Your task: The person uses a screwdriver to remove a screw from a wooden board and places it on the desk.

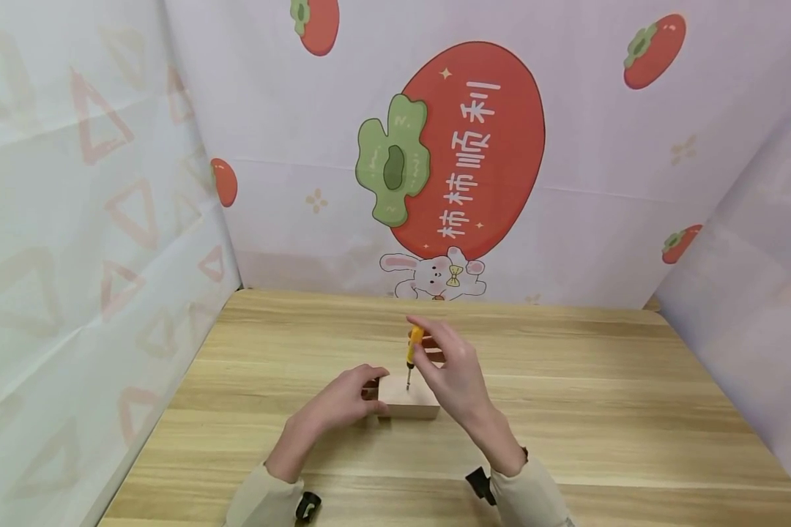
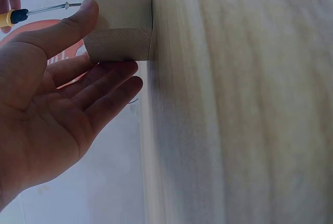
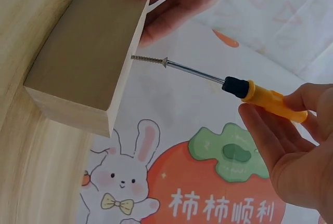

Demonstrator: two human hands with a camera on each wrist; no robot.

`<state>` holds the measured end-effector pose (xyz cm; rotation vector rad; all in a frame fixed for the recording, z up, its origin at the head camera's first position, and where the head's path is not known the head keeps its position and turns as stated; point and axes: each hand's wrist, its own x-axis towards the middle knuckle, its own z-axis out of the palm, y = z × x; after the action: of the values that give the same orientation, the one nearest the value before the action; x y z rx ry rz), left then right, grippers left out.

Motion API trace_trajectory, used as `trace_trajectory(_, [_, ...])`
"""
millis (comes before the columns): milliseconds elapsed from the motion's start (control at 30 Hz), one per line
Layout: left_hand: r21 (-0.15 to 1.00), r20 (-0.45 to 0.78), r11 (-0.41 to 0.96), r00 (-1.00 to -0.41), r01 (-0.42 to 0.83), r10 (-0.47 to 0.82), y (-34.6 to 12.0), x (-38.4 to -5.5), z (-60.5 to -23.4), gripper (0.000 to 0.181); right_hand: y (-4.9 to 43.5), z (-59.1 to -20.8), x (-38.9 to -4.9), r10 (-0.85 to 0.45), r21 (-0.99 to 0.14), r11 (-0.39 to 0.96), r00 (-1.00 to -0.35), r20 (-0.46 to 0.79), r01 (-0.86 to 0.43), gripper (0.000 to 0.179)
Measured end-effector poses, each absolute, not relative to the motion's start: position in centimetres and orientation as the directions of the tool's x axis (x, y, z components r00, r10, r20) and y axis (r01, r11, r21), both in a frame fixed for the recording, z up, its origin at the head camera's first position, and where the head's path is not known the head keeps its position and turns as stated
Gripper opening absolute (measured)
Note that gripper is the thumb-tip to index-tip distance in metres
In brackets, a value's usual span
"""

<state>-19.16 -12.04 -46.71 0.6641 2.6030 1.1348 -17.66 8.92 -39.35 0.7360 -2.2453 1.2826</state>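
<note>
A pale rectangular wooden block point(image 1: 409, 410) lies on the tabletop in front of the person. The left hand point(image 1: 346, 397) grips its left end, thumb on the near side and fingers at the far side. Between thumb and fingers the right hand point(image 1: 460, 373) holds the yellow handle of a screwdriver point(image 3: 273, 104), which stands nearly upright above the block. In the right wrist view, the shaft's tip meets the head of a screw point(image 3: 148, 59). That screw's point is at the block's upper face, with most of its thread showing outside the wood.
The wood-grain table point(image 1: 600, 410) stretches out on both sides of the hands. A hanging cloth point(image 1: 587, 161) printed with persimmons and a rabbit stands behind it, and another patterned cloth point(image 1: 92, 241) on the left. Black straps point(image 1: 308, 505) sit at the wrists.
</note>
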Motion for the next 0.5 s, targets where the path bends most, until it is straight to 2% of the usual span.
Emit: trace_trajectory(500, [0.737, -0.028, 0.603, -0.878, 0.305, 0.478, -11.94, -19.03, -46.47, 0.058, 8.9, -39.67, -17.94, -0.175, -0.576, 0.453, -0.702, 0.69, -0.68, 0.037])
